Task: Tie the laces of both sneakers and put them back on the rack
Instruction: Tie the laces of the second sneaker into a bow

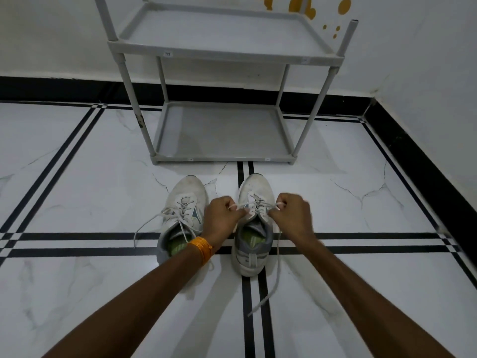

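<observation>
At centre frame I see my left hand (222, 215) and right hand (294, 211) each pinching a lace of the right sneaker (254, 226), the left sneaker (182, 215) unlaced beside it below the rack (224, 158).

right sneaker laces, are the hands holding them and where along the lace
Yes. The left hand and right hand each pinch a lace of the right sneaker close to the eyelets; one loose end trails on the floor.

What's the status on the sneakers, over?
Left hand and right hand each pinching a lace of right sneaker. Left sneaker untied, laces loose. Rack shelves bare, nothing blocking.
</observation>
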A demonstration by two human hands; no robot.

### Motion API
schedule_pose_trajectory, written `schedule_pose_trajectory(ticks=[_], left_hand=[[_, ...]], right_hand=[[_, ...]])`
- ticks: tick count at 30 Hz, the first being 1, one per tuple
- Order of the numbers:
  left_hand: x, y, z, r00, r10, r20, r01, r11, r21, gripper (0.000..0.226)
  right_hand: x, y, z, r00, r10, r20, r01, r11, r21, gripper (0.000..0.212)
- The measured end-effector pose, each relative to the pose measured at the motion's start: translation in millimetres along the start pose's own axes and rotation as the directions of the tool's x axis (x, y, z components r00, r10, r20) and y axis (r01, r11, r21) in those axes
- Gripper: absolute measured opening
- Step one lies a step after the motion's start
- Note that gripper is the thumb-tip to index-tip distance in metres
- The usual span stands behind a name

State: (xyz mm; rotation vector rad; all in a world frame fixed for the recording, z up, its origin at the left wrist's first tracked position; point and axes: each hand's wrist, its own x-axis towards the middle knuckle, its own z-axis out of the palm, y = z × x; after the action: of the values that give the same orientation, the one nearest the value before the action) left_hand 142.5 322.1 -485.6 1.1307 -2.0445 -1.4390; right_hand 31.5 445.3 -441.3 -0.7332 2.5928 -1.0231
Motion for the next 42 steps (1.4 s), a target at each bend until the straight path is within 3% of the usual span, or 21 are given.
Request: schedule_pose_trajectory(ticks=[2,4,8,11,12,14,16,17,18,20,21,23,24,26,27,29,31,34,37,40,42], left_hand=[[0,20,-22,0.984,0.161,0.079,-0.169,0.980,0.106,0.037],[2,46,-43,0.936,0.255,0.242,-0.301,0.936,0.181,0.039],[1,101,-61,0.761,0.448,0.468,-0.590,0.778,0.215,0.036],[1,134,-54,0.537,0.549,0.640,-0.833,0.465,0.300,0.031],[2,142,-52,0.496,0.532,0.686,-0.867,0.338,0.365,0.031],[9,153,-51,0.481,0.508,0.714,-0.858,0.105,0.503,0.028],[19,161,-54,0.543,0.466,0.699,-0.775,-0.041,0.630,0.030],[24,165,-57,0.601,0.442,0.666,-0.734,-0.024,0.678,0.031],[28,168,-59,0.657,0.422,0.625,-0.710,0.068,0.701,0.029],[31,170,-62,0.733,0.371,0.570,-0.680,0.392,0.619,0.030],[31,171,-62,0.760,0.325,0.562,-0.632,0.570,0.524,0.036],[27,171,-61,0.811,0.210,0.547,-0.426,0.852,0.305,0.035],[25,170,-61,0.832,0.152,0.534,-0.320,0.917,0.237,0.031],[25,169,-64,0.849,0.079,0.523,-0.193,0.967,0.168,0.026],[26,168,-66,0.846,0.071,0.529,-0.167,0.976,0.136,0.026],[27,166,-68,0.843,0.079,0.532,-0.129,0.990,0.056,0.025],[26,164,-68,0.847,0.116,0.518,-0.126,0.992,-0.016,0.025],[24,161,-70,0.853,0.187,0.487,-0.105,0.976,-0.191,0.020],[27,157,-79,0.831,0.182,0.526,0.033,0.927,-0.373,0.038],[21,152,-71,0.892,0.144,0.429,-0.052,0.974,-0.220,0.059],[13,152,-55,0.935,0.235,0.266,-0.214,0.971,-0.107,0.055]], right_hand=[[10,-11,-27,0.984,-0.128,0.125,0.146,0.979,-0.141,0.043],[22,-30,-53,0.961,-0.138,0.239,0.193,0.955,-0.225,0.040],[38,-80,-88,0.924,-0.282,0.258,0.320,0.940,-0.119,0.040],[41,-118,-97,0.872,-0.410,0.268,0.439,0.897,-0.054,0.041],[41,-128,-98,0.857,-0.433,0.279,0.460,0.887,-0.034,0.041],[40,-143,-99,0.833,-0.472,0.288,0.494,0.870,-0.003,0.040],[38,-149,-101,0.822,-0.523,0.225,0.532,0.846,0.024,0.037],[39,-147,-101,0.826,-0.539,0.166,0.541,0.840,0.038,0.035],[40,-144,-100,0.837,-0.537,0.105,0.534,0.843,0.063,0.030],[46,-129,-98,0.883,-0.469,0.020,0.465,0.879,0.111,0.013],[46,-121,-96,0.906,-0.422,-0.003,0.420,0.900,0.115,0.019],[42,-101,-96,0.944,-0.324,0.066,0.316,0.942,0.112,0.034],[35,-94,-96,0.941,-0.288,0.178,0.267,0.955,0.131,0.033],[20,-86,-91,0.872,-0.270,0.408,0.212,0.960,0.182,0.022],[16,-84,-86,0.856,-0.290,0.429,0.215,0.953,0.215,0.015],[15,-81,-79,0.876,-0.356,0.325,0.270,0.921,0.283,0.008],[19,-80,-79,0.894,-0.374,0.246,0.297,0.906,0.301,0.017],[21,-83,-88,0.922,-0.310,0.232,0.156,0.846,0.510,0.018],[20,-98,-101,0.920,-0.304,0.245,0.036,0.692,0.721,0.021],[19,-123,-111,0.881,-0.420,0.218,0.089,0.598,0.796,0.024],[22,-141,-109,0.868,-0.463,0.181,0.148,0.589,0.795,0.017]])
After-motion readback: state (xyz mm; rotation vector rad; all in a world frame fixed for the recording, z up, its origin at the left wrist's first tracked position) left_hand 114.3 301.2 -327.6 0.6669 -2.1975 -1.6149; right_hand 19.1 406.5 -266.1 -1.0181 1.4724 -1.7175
